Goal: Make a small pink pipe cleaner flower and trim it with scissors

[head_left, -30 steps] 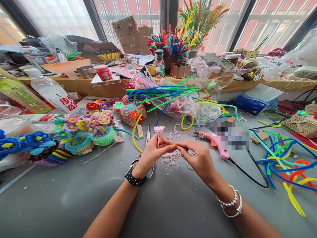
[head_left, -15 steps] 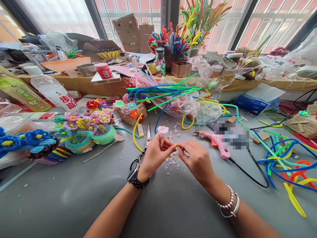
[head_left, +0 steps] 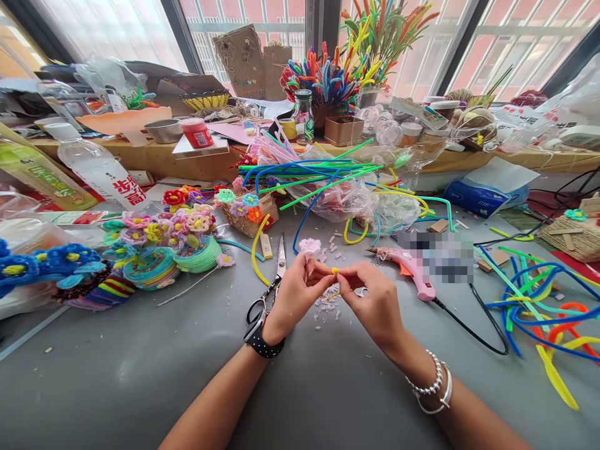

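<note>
Between the fingertips of both hands is a small yellow piece of pipe cleaner [head_left: 335,271]. My left hand [head_left: 297,287] pinches it from the left, with a pale pink flower [head_left: 310,246] standing at its curled fingers; how the flower is held is hidden. From the other side my right hand [head_left: 370,294] pinches the same yellow piece. Pale fluffy scraps [head_left: 327,301] lie on the table beneath the hands. Scissors [head_left: 280,259] with black handles lie beside my left hand, partly hidden by it. A pink glue gun [head_left: 412,275] lies right of my right hand.
Pots of fuzzy flowers [head_left: 150,265] stand on the left of the grey table [head_left: 300,400]. Loose colored pipe cleaners [head_left: 539,300] lie on the right. Behind the hands is a plastic bag [head_left: 323,194] with more pipe cleaners on it. The glue gun's black cord [head_left: 473,334] loops across the table.
The yellow piece shows a little more between my fingertips, and its shape looks rounder. Both hands have shifted only slightly; the pink flower stays by my left hand.
</note>
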A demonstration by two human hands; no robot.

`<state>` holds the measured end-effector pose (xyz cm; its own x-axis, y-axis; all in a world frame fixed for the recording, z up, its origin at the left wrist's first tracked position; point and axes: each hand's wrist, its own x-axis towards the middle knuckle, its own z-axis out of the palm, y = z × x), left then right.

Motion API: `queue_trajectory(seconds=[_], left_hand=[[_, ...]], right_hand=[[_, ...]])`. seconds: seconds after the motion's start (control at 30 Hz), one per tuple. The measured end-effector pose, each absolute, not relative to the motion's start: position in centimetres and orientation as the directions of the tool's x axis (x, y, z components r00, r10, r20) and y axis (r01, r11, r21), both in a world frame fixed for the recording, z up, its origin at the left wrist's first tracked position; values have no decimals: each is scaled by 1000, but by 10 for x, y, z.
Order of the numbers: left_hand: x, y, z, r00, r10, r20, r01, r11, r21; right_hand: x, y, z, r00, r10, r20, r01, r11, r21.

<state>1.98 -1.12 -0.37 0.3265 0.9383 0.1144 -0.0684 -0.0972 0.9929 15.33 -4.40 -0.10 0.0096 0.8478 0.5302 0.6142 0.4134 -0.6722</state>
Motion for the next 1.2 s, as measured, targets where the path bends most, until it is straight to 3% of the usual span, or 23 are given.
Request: queue_trajectory(seconds=[0.3, 0.67, 0.87, 1.03, 1.2], left_hand=[[17, -10, -5, 322, 937, 136, -31, -133, 991], [19, -13, -1, 256, 949, 182, 112, -217, 970], [18, -12, -1, 267, 946, 185, 246, -252, 936], [17, -12, -1, 309, 933, 183, 211, -255, 944], [18, -14, -1, 405, 900, 161, 185, -253, 950]], right_hand=[[153, -44, -2, 13, 875, 484, 598, 381, -705], [151, -45, -6, -37, 824, 565, 692, 429, -580], [156, -43, -1, -73, 867, 493, 699, 397, -595], [170, -37, 9, -141, 913, 383, 617, 384, -687], [171, -36, 11, -231, 911, 341, 645, 406, -647]])
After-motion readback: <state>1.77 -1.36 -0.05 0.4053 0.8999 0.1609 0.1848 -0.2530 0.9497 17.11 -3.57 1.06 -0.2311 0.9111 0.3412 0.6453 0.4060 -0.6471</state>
